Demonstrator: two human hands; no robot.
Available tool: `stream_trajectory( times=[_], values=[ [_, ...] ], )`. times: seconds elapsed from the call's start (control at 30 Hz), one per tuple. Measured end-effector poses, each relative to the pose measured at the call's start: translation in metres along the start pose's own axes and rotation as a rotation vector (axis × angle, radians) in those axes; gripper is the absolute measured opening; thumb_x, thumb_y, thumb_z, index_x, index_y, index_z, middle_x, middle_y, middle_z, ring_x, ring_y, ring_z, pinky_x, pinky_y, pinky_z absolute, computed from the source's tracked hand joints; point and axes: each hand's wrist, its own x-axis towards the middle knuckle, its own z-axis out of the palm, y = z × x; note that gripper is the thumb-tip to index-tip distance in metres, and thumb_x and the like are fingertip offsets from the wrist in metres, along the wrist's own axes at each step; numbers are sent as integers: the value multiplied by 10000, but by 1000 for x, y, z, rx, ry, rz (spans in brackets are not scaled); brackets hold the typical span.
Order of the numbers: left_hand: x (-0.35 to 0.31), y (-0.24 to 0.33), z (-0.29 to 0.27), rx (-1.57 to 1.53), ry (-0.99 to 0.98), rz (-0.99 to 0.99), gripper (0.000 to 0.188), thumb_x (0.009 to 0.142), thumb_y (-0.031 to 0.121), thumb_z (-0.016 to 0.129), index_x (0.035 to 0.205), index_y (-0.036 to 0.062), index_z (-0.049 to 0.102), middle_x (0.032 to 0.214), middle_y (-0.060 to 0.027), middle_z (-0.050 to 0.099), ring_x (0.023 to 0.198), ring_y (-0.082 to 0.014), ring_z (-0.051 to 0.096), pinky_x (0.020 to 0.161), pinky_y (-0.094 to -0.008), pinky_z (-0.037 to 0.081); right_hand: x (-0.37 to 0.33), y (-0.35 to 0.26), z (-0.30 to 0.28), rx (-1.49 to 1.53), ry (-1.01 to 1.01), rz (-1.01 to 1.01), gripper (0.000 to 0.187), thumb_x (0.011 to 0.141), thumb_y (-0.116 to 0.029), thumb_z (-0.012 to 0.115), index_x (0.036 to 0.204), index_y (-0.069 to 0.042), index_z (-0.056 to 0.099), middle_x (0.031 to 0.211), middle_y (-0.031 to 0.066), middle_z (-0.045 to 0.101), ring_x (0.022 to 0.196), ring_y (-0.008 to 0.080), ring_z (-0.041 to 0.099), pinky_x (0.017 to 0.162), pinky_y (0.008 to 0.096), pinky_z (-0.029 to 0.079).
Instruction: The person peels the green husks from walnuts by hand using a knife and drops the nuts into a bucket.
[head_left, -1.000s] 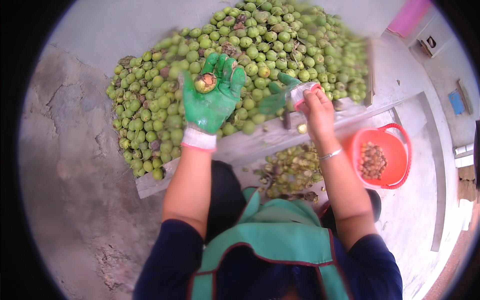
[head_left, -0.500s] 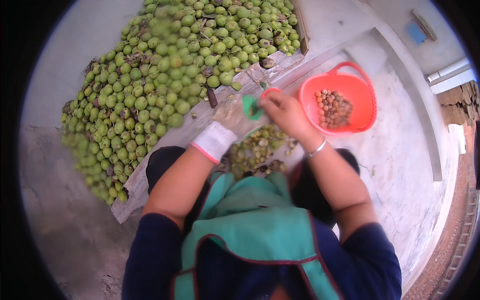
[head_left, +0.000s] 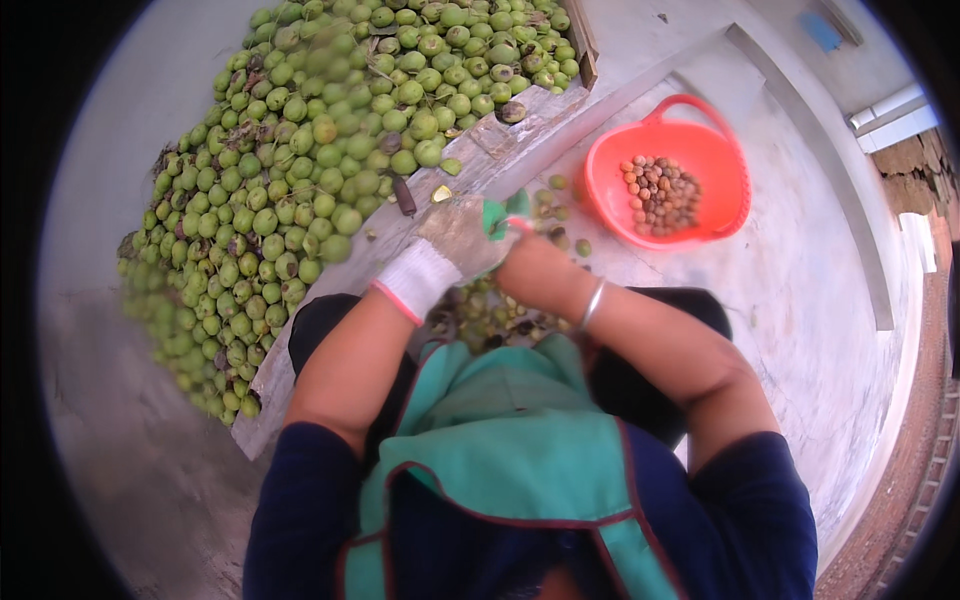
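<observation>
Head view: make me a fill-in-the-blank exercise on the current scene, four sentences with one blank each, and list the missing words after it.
1. The white glove cuff is around the ____ wrist.
2. The right hand has a bracelet coloured ____ at its wrist.
3. The basket holding the brown nuts is coloured ____.
4. Most of the round fruits in the large pile are coloured ____.

Missing words: left; silver; red; green.

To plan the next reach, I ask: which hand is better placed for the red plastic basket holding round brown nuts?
Probably the right hand: it lies nearer the basket. The left hand, in a grey-and-green work glove, is farther left.
</observation>
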Motion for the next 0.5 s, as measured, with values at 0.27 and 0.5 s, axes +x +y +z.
stream_trajectory(
  times=[0.27,0.5],
  values=[
    [-6,14,14,34,507,240,303,749,350,779,906,133,635,897,-79,629,678,-319,630,608,-416,526,26,87,30,278,319,135,408,919,-193,499,1318,-110,509,1356,182,500,1295,316,459,1060,428,395],
    [7,38,-2,-102,384,252,302,747,322,789,909,114,641,842,-88,630,764,-292,643,679,-401,530,40,90,-14,2507,864,193,472,1034,-222,387,1469,-53,314,1450,147,341,1326,340,389,1112,504,348]
  ],
)
